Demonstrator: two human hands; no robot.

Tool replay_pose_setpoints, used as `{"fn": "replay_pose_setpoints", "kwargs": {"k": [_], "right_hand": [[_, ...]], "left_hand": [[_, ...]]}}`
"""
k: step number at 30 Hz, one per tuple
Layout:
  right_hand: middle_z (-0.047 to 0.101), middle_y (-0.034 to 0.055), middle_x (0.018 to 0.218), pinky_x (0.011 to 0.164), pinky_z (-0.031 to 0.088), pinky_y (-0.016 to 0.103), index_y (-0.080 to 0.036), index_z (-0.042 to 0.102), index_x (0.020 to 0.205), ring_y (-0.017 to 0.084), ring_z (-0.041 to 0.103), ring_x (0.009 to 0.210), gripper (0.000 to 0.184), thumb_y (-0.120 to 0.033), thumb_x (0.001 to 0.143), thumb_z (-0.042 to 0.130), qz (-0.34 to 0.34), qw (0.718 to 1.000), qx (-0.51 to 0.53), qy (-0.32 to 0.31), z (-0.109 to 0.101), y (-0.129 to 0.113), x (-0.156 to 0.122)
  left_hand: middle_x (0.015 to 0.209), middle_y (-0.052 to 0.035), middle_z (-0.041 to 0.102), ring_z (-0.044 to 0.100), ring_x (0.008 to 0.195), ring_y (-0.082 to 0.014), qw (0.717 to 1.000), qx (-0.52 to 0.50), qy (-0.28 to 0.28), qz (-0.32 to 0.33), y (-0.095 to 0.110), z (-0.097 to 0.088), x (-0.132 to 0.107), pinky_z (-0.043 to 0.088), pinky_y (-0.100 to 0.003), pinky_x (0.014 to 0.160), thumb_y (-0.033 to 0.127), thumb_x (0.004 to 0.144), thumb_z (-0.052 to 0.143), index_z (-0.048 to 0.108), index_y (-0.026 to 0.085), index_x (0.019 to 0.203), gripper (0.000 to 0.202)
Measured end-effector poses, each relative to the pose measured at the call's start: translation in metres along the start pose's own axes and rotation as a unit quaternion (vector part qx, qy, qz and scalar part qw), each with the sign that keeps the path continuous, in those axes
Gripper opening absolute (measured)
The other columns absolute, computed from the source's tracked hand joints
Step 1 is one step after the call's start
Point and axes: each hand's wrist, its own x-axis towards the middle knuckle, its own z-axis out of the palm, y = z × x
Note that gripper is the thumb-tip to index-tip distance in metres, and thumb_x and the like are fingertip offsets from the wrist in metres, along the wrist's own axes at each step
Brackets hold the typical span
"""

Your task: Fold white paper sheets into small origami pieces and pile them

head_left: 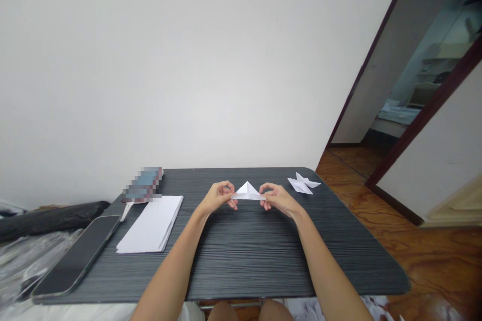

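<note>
A small folded sheet of white paper (247, 190) is held up between both hands over the middle of the dark table. It has a triangular peak above a straight band along its lower edge. My left hand (220, 195) pinches the band's left end, thumb and fingers closed. At the right end, my right hand (276, 196) grips the band the same way. To the right of that hand rest folded white paper boats (301, 185), their points sticking up; how many there are I cannot tell.
A stack of white paper (150, 225) lies on the table's left side. Nearby are a phone (77, 256) at the left edge and a blurred-out object (143, 185) behind the stack. The dark, striped tabletop (256, 251) backs onto a white wall. A doorway opens at right.
</note>
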Motion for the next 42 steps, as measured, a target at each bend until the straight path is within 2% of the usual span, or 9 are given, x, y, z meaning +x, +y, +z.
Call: {"fn": "replay_pose_setpoints", "kwargs": {"k": [6, 10, 13, 16, 21, 28, 32, 38, 42], "right_hand": [[0.065, 0.0066, 0.065, 0.051, 0.043, 0.023, -0.012, 0.055, 0.076, 0.014, 0.060, 0.055, 0.025, -0.031, 0.062, 0.064, -0.027, 0.999, 0.015, 0.014, 0.002, -0.004, 0.000], [0.066, 0.0095, 0.072, 0.067, 0.045, 0.030, -0.012, 0.058, 0.078, 0.019, 0.062, 0.072, 0.026, -0.034, 0.064, 0.061, -0.047, 0.997, 0.060, 0.032, 0.005, -0.006, 0.000], [0.066, 0.0091, 0.076, 0.074, 0.043, 0.032, -0.012, 0.059, 0.079, 0.019, 0.060, 0.078, 0.026, -0.033, 0.063, 0.062, -0.078, 0.995, 0.046, 0.045, 0.005, -0.006, 0.001], [0.066, 0.0075, 0.076, 0.070, 0.044, 0.030, -0.013, 0.060, 0.081, 0.016, 0.060, 0.073, 0.027, -0.031, 0.061, 0.064, -0.109, 0.992, -0.006, 0.071, 0.005, -0.003, 0.004], [0.065, 0.0062, 0.061, 0.051, 0.042, 0.026, -0.013, 0.059, 0.069, 0.010, 0.050, 0.045, 0.026, -0.038, 0.066, 0.058, -0.125, 0.981, -0.054, 0.142, 0.007, 0.003, 0.010], [0.062, 0.0054, 0.056, 0.049, 0.042, 0.026, -0.014, 0.055, 0.064, 0.010, 0.049, 0.044, 0.030, -0.043, 0.062, 0.059, -0.131, 0.973, -0.055, 0.181, 0.017, 0.007, 0.015], [0.060, 0.0034, 0.054, 0.050, 0.041, 0.026, -0.016, 0.050, 0.061, 0.010, 0.049, 0.044, 0.027, -0.042, 0.063, 0.059, -0.141, 0.972, -0.049, 0.183, 0.020, 0.008, 0.015], [0.058, 0.0015, 0.051, 0.049, 0.040, 0.026, -0.018, 0.044, 0.058, 0.010, 0.049, 0.044, 0.025, -0.036, 0.064, 0.061, -0.158, 0.971, -0.034, 0.175, 0.023, 0.006, 0.016], [0.056, -0.0010, 0.048, 0.045, 0.039, 0.024, -0.019, 0.036, 0.055, 0.009, 0.048, 0.040, 0.029, -0.031, 0.064, 0.061, -0.170, 0.969, -0.017, 0.178, 0.024, 0.005, 0.016]], "left_hand": [[0.071, -0.0121, 0.065, 0.063, 0.066, -0.0210, 1.000, -0.017, 0.014, -0.018, 0.004, -0.003, -0.001, 0.049, -0.029, 0.065, 0.033, 0.063, 0.063, 0.057, 0.005, 0.081, 0.033], [0.077, -0.0155, 0.065, 0.062, 0.071, -0.0236, 0.998, -0.052, 0.040, 0.020, 0.007, -0.003, -0.003, 0.048, -0.033, 0.070, 0.040, 0.067, 0.057, 0.058, 0.004, 0.082, 0.040], [0.081, -0.0157, 0.065, 0.062, 0.074, -0.0233, 0.997, -0.031, 0.053, 0.049, 0.008, -0.001, -0.002, 0.048, -0.032, 0.070, 0.039, 0.065, 0.059, 0.059, 0.004, 0.086, 0.041], [0.076, -0.0132, 0.066, 0.062, 0.072, -0.0215, 0.997, 0.002, 0.065, 0.051, 0.005, 0.002, 0.000, 0.049, -0.031, 0.067, 0.035, 0.064, 0.062, 0.059, 0.004, 0.084, 0.036], [0.070, -0.0122, 0.066, 0.063, 0.069, -0.0213, 0.994, 0.003, 0.096, 0.055, -0.002, 0.008, 0.006, 0.050, -0.030, 0.062, 0.035, 0.066, 0.059, 0.057, 0.005, 0.081, 0.034], [0.063, -0.0082, 0.064, 0.062, 0.061, -0.0188, 0.987, 0.008, 0.139, 0.083, -0.004, 0.011, 0.008, 0.048, -0.026, 0.054, 0.032, 0.067, 0.059, 0.052, 0.008, 0.079, 0.027], [0.058, -0.0052, 0.063, 0.059, 0.051, -0.0142, 0.988, 0.031, 0.121, 0.085, -0.005, 0.011, 0.008, 0.045, -0.023, 0.047, 0.031, 0.066, 0.059, 0.051, 0.010, 0.076, 0.024], [0.053, -0.0052, 0.062, 0.054, 0.044, -0.0103, 0.988, 0.046, 0.129, 0.075, -0.007, 0.012, 0.009, 0.043, -0.021, 0.049, 0.032, 0.065, 0.060, 0.052, 0.010, 0.071, 0.024], [0.052, -0.0038, 0.061, 0.056, 0.045, -0.0112, 0.987, 0.013, 0.138, 0.081, -0.011, 0.009, 0.011, 0.042, -0.022, 0.050, 0.031, 0.065, 0.060, 0.053, 0.009, 0.078, 0.027]]}}
